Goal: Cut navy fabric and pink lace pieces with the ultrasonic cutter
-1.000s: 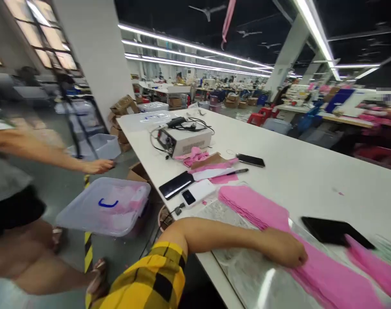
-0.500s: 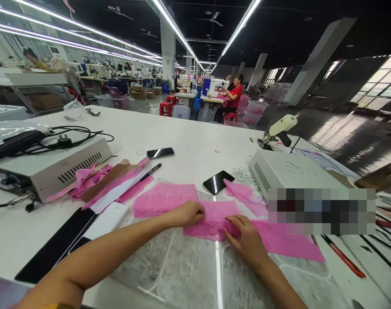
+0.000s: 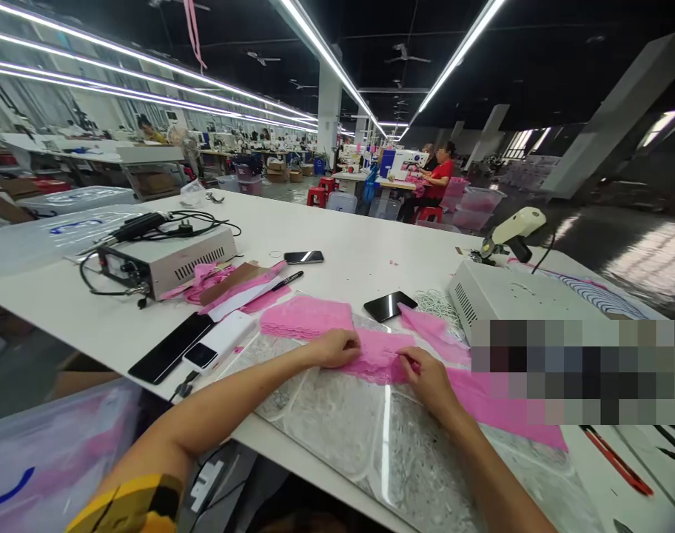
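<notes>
Pink lace fabric lies on a clear sheet over a grey patterned board, between my two hands. My left hand has its fingers curled together on the left part of this piece. At the fabric's right edge, thumb and fingers of my right hand pinch it. A neat stack of pink lace pieces sits just beyond my left hand. To the right, another pink strip stretches out past my right wrist, and a loose pink piece lies above it.
Two dark phones and a black marker lie on the white table. Grey machine boxes stand left and right. Red-handled tweezers lie at right. A person in red sits at a distant sewing machine.
The view has swung left, showing the table's near edge and a plastic bin. My right thumb and fingers, apart before, have closed on the fabric's edge. My left hand stays on the fabric.
</notes>
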`<control>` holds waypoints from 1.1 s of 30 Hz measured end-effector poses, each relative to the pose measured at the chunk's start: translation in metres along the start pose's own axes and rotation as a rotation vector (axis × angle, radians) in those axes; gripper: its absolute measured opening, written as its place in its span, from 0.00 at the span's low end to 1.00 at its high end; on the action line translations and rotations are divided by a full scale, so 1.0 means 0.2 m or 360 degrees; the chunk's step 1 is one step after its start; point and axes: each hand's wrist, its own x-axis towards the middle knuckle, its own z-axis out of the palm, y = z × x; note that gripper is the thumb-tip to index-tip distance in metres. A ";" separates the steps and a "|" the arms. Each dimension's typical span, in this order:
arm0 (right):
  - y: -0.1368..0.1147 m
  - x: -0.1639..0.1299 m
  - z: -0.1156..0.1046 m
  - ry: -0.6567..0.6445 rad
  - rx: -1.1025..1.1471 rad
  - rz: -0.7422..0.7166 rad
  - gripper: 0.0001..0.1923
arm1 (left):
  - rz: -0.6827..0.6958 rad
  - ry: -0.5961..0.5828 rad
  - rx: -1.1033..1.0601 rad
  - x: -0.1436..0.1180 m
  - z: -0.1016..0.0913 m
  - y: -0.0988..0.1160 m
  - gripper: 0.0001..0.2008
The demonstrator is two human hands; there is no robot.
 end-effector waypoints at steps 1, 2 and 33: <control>0.00 0.00 0.00 0.0004 0.0018 -0.0006 0.15 | -0.0007 0.0016 0.0048 -0.01 0.02 0.01 0.06; -0.01 0.00 0.00 0.0009 0.0033 -0.0007 0.15 | -0.0010 0.0030 0.0097 -0.01 0.03 0.02 0.08; -0.35 -0.37 -0.11 -0.0737 0.0161 -0.0323 0.10 | 0.0584 -0.0240 -0.0221 -0.53 -0.13 -0.13 0.06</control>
